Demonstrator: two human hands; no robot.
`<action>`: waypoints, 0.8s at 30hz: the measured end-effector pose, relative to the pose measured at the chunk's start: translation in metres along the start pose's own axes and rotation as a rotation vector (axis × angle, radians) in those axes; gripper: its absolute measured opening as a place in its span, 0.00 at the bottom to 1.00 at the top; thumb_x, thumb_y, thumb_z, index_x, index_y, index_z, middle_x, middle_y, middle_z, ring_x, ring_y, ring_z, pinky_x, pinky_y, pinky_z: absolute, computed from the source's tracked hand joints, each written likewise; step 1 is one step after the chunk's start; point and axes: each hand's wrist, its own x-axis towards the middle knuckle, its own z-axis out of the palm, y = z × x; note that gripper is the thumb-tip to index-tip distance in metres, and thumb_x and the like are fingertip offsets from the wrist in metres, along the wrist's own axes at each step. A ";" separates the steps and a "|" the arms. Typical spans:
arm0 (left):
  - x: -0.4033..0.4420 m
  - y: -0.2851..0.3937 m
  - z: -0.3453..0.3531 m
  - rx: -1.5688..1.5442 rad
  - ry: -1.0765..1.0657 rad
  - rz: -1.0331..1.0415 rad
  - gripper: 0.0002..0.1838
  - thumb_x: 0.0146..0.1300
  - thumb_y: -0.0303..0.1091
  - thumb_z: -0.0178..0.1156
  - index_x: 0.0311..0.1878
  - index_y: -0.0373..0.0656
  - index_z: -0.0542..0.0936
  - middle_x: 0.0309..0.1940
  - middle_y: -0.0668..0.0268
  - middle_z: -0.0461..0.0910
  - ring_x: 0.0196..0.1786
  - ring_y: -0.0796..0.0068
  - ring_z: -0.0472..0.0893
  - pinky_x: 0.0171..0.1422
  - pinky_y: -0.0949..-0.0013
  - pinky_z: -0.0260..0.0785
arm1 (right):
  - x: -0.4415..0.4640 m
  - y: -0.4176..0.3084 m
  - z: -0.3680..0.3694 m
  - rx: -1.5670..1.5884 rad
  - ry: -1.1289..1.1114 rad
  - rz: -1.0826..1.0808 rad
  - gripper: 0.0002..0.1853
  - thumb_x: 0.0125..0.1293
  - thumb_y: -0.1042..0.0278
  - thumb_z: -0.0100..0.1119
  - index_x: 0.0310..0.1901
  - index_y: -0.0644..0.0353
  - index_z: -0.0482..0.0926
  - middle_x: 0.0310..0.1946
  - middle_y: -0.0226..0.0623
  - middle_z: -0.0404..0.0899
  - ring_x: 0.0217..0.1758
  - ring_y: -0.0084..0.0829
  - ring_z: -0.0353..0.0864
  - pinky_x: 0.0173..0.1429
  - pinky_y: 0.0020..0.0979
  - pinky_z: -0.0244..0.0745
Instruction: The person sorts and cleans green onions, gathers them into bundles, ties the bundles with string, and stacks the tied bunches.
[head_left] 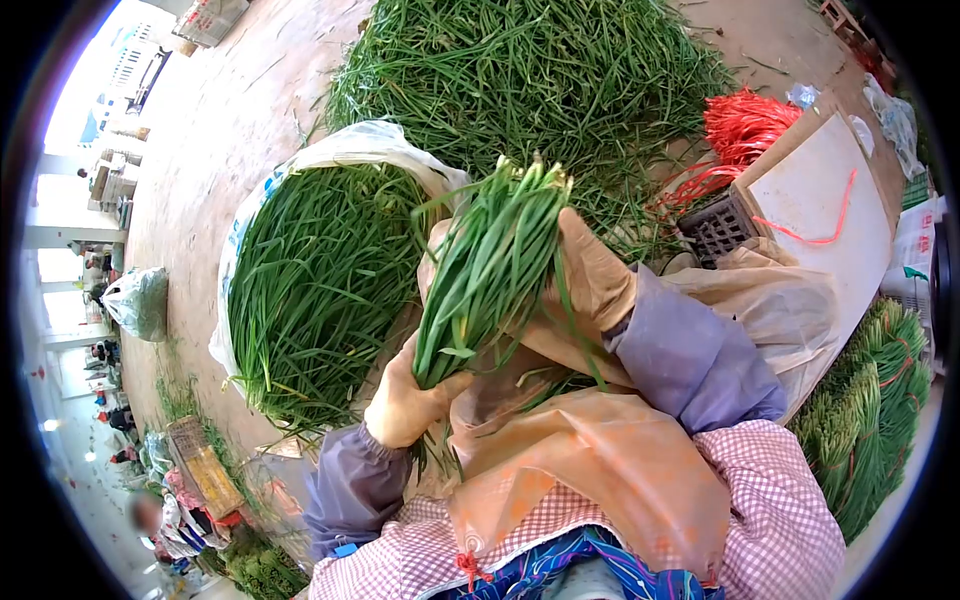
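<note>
A bunch of garlic chives [490, 270] is held up in front of my apron, its pale cut ends at the top and its leaves hanging down to the left. My left hand [408, 398], in a pale rubber glove, is closed around the leafy lower end. Against the upper right side of the bunch, my gloved right hand [593, 272] is curled with its fingertips hidden behind the stalks. Just left of the bunch stands a white plastic sack [228, 270] full of loose chives [325, 280].
A large heap of chives [520, 75] covers the floor ahead. Red plastic ties [750, 125] lie beside a white board [825, 190] and a dark crate [718, 228]. Tied bundles [865, 420] are stacked at right. A person [185, 525] sits at far left near a basket [205, 465].
</note>
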 end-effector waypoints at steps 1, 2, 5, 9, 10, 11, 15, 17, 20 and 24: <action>-0.003 -0.007 -0.003 -0.044 -0.004 -0.017 0.36 0.55 0.26 0.72 0.67 0.35 0.67 0.55 0.65 0.78 0.54 0.77 0.75 0.62 0.71 0.68 | -0.007 0.006 0.028 0.035 0.055 0.002 0.30 0.66 0.50 0.63 0.65 0.57 0.69 0.57 0.37 0.79 0.58 0.35 0.79 0.63 0.40 0.76; -0.006 -0.015 -0.006 -0.089 -0.008 -0.034 0.37 0.55 0.27 0.73 0.67 0.35 0.67 0.55 0.66 0.78 0.54 0.76 0.75 0.61 0.71 0.68 | -0.009 0.006 0.026 -0.123 0.057 0.053 0.30 0.66 0.52 0.63 0.65 0.57 0.70 0.56 0.37 0.79 0.57 0.35 0.79 0.62 0.40 0.75; -0.013 -0.027 -0.013 -0.398 -0.210 -0.198 0.33 0.53 0.34 0.76 0.60 0.37 0.72 0.42 0.65 0.81 0.35 0.81 0.75 0.37 0.77 0.67 | -0.017 0.004 0.019 -0.440 0.051 0.167 0.29 0.64 0.59 0.65 0.64 0.58 0.70 0.55 0.36 0.79 0.57 0.34 0.79 0.62 0.38 0.74; -0.014 -0.055 -0.030 -0.629 -0.333 -0.259 0.33 0.54 0.44 0.75 0.58 0.38 0.72 0.30 0.62 0.79 0.14 0.84 0.60 0.16 0.77 0.49 | -0.023 0.007 0.010 -0.372 0.005 0.237 0.32 0.60 0.76 0.67 0.66 0.57 0.67 0.59 0.36 0.76 0.63 0.35 0.74 0.67 0.39 0.70; -0.016 -0.057 -0.032 -0.675 -0.345 -0.268 0.32 0.55 0.43 0.75 0.58 0.38 0.72 0.30 0.61 0.79 0.14 0.84 0.61 0.16 0.78 0.49 | -0.026 0.008 0.008 -0.423 0.009 0.220 0.32 0.60 0.76 0.67 0.66 0.57 0.67 0.58 0.35 0.76 0.61 0.34 0.75 0.64 0.38 0.72; -0.018 -0.059 -0.034 -0.721 -0.356 -0.276 0.32 0.55 0.41 0.74 0.58 0.38 0.72 0.30 0.61 0.79 0.14 0.84 0.61 0.16 0.78 0.50 | -0.029 0.010 0.006 -0.473 0.012 0.203 0.32 0.60 0.76 0.67 0.67 0.57 0.66 0.57 0.35 0.76 0.58 0.33 0.77 0.61 0.37 0.74; -0.020 -0.061 -0.037 -0.736 -0.368 -0.299 0.28 0.57 0.36 0.73 0.57 0.38 0.72 0.30 0.59 0.80 0.14 0.84 0.62 0.16 0.79 0.50 | -0.043 -0.007 -0.005 -0.710 0.265 0.377 0.19 0.61 0.72 0.65 0.54 0.58 0.77 0.36 0.28 0.79 0.32 0.21 0.79 0.31 0.25 0.71; -0.022 -0.064 -0.039 -0.714 -0.372 -0.299 0.26 0.57 0.37 0.72 0.55 0.38 0.73 0.29 0.58 0.81 0.14 0.84 0.62 0.16 0.79 0.50 | -0.041 -0.026 -0.001 -1.029 0.381 0.284 0.13 0.61 0.69 0.63 0.47 0.61 0.80 0.26 0.26 0.79 0.24 0.18 0.76 0.24 0.22 0.65; -0.027 -0.072 -0.047 -0.650 -0.417 -0.341 0.30 0.56 0.40 0.73 0.58 0.41 0.72 0.34 0.60 0.80 0.17 0.87 0.62 0.17 0.82 0.49 | -0.047 -0.102 -0.034 -0.268 0.027 -0.097 0.13 0.71 0.67 0.55 0.53 0.63 0.74 0.18 0.19 0.67 0.18 0.14 0.64 0.19 0.20 0.58; -0.026 -0.073 -0.047 -0.655 -0.436 -0.350 0.27 0.56 0.41 0.73 0.55 0.42 0.74 0.35 0.62 0.80 0.19 0.86 0.64 0.19 0.82 0.51 | -0.030 -0.115 0.038 -0.788 0.293 -0.693 0.20 0.70 0.69 0.57 0.61 0.63 0.70 0.38 0.31 0.82 0.40 0.23 0.80 0.43 0.23 0.75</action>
